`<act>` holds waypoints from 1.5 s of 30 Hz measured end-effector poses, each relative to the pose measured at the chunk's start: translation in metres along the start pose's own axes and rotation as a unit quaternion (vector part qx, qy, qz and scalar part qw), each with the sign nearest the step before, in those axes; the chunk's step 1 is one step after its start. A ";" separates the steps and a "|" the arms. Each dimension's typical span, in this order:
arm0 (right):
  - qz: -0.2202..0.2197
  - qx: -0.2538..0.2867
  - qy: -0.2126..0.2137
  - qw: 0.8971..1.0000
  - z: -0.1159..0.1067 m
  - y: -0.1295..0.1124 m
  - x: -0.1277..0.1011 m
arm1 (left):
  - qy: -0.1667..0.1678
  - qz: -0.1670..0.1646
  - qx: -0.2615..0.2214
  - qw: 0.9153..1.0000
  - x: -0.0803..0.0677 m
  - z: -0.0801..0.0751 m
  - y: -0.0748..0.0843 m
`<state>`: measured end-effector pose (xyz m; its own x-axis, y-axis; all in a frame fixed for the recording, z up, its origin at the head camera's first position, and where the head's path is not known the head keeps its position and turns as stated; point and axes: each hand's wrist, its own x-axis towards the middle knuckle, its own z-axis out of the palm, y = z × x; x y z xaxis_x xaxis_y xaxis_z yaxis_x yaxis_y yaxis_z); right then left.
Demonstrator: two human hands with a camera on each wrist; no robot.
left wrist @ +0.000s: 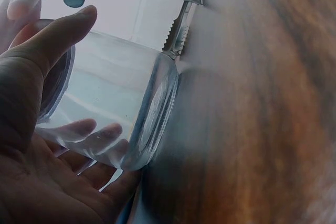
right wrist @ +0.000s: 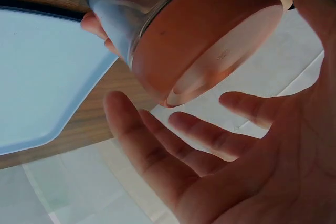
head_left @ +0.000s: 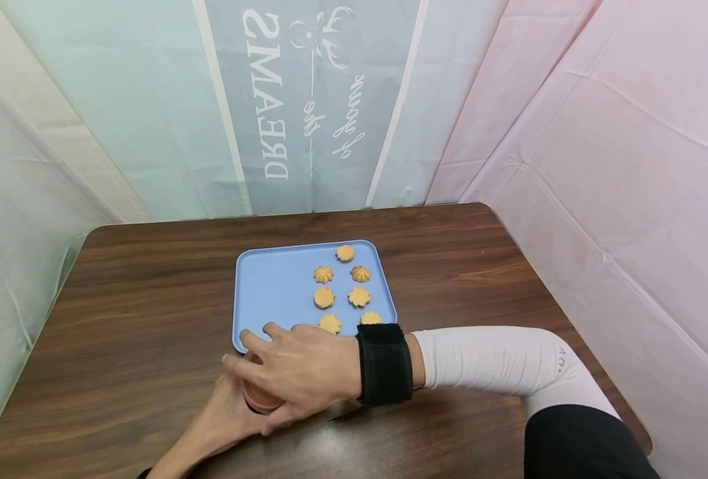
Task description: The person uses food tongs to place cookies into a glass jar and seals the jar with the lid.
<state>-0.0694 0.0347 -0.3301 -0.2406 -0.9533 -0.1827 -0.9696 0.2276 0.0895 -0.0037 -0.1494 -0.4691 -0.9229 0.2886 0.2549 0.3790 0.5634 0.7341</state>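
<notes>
A clear jar (left wrist: 113, 90) with an orange-brown lid (right wrist: 210, 38) stands upright on the table, close to the tray's near left corner. My left hand (head_left: 227, 414) grips the jar from the side, the fingers round its clear wall and the thumb up by the lid. Over the top spreads my right hand (head_left: 309, 366), its fingers parted around the lid. The right wrist view has a gap between those fingers and the lid. From above, the right hand hides most of the jar.
A blue tray (head_left: 276, 283) lies beyond the hands on the brown wooden table (head_left: 450, 266). Several small flower-shaped cookies (head_left: 359, 297) sit on its right half. Metal tongs (left wrist: 181, 24) with toothed edges lie beside the jar. Fabric curtains (head_left: 617, 166) enclose the table's back and sides.
</notes>
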 end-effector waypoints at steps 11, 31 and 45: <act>-0.005 0.008 -0.035 0.999 0.002 -0.004 0.002 | -0.013 -0.038 -0.003 0.999 -0.002 0.000 0.004; -0.092 0.021 -0.040 0.995 0.002 0.006 0.002 | -0.024 -0.024 -0.009 0.999 -0.002 -0.002 0.005; -0.112 0.008 -0.043 0.993 -0.002 0.007 0.001 | -0.023 -0.013 -0.009 1.000 -0.001 -0.003 0.005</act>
<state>-0.0767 0.0350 -0.3273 -0.0217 -0.9602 -0.2786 -0.9996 0.0160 0.0227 -0.0009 -0.1492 -0.4643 -0.9279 0.3098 0.2075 0.3540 0.5569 0.7514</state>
